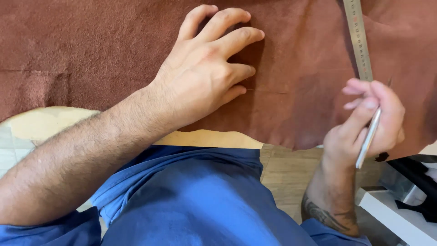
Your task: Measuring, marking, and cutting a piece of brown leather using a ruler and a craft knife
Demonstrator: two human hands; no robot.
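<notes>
One brown suede hide (91,50) covers the pale table (41,123). Left hand (205,73), open, fingers spread, presses flat on it. Right hand (368,123) grips one silver pen (368,139) beside one steel ruler (359,41) lying on the hide.

You wear a blue short-sleeved shirt; its cloth fills the view from about 6 o'clock, creased in soft folds across your front. One sleeve hem shows at 8 o'clock, the other at 5 o'clock. Both forearms are bare and hairy. Your right forearm carries a dark tattoo just above the sleeve. Your hands, left (205,75) and right (366,123), are ungloved and ringless.
</notes>
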